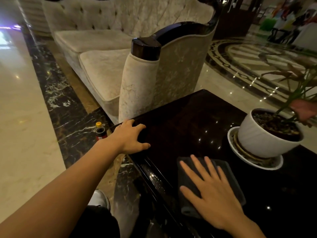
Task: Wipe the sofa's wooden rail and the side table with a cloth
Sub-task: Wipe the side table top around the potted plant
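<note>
- Now the right hand [212, 191] presses flat, fingers spread, on the dark cloth [228, 177], whose long axis runs away from the desk's [180, 117] near edge.
- Left hand [130, 137] rests open-fingered on the desk's corner beside the sofa [106, 69].

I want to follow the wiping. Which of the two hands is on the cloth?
The right hand: it lies flat with spread fingers on the dark cloth. The left hand only rests bare on the side table edge nearer the sofa.

no readable text, bottle [100, 133] label blurred, no brands or numbers legible
</note>
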Tool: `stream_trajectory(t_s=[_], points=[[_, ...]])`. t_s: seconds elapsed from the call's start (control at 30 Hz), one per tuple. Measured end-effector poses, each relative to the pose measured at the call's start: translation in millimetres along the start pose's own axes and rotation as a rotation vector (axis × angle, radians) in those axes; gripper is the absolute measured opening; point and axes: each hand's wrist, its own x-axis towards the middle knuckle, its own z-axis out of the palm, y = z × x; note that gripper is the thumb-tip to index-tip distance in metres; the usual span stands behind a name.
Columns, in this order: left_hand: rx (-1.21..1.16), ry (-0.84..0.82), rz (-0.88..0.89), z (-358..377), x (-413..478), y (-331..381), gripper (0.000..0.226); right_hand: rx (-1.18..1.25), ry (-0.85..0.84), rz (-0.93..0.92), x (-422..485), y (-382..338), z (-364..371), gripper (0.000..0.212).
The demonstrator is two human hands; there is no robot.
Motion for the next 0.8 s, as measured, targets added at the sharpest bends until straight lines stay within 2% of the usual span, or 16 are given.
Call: stream_trajectory(t_s=[0.1,0.17,0.27,0.33,0.4,0.5,0.6,0.7,0.8], points=[[-0.046,-0.01,-0.002,1,-5,-1,0.085,-0.037,0.006,0.184,23,3,-7,0.068],[-0.066,-0.017,0.002,1,-7,0,0.084,-0.02,-0.017,0.219,58,-22,-10,0.069],[-0.078,-0.033,-0.026,-2,-3,4,0.084,0.009,-0.012,0.118,81,-67,-8,0.071],[-0.058,-0.037,-0.029,-3,5,8,0.085,-0.005,0.015,-0.036,60,-77,-2,0.072],[-0.043,-0.047,-0.016,0,12,12,0.084,0.01,0.0,-0.096,19,-65,2,0.068],[-0.02,-0.051,0.007,6,19,19,0.08,0.031,-0.063,0.058,-45,-24,-3,0.06],[0.016,-0.021,0.082,16,20,30,0.082,-0.088,-0.041,0.195,-88,-7,-13,0.059],[0.048,-0.017,0.131,29,15,45,0.093,-0.098,-0.034,0.292,-79,-10,-19,0.054],[0.093,0.009,0.124,37,9,56,0.102,0.0,-0.021,0.302,-26,-1,-10,0.06]])
